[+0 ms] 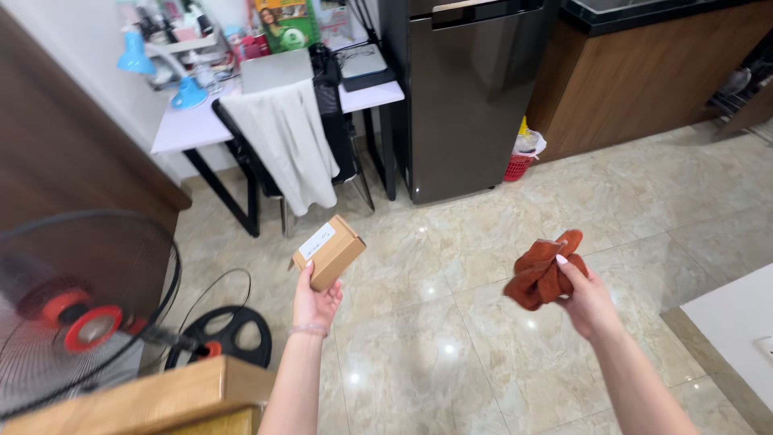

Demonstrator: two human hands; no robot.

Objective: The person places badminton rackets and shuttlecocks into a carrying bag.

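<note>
My left hand (315, 302) holds up a small brown cardboard box (330, 251) with a white label on its top face. The box is tilted and lifted above the tiled floor. My right hand (586, 300) grips a crumpled rust-orange cloth (541, 274), bunched between thumb and fingers. The two hands are apart, with the box to the left and the cloth to the right, at about the same height.
A standing fan (88, 310) and a wooden surface (161, 399) sit at the lower left. Ahead stands a white desk (189, 125) with a chair draped in a grey cloth (286, 141), a dark fridge (467, 97), a red bin (519, 165), and a wooden counter (644, 76). A white surface (737, 322) lies right.
</note>
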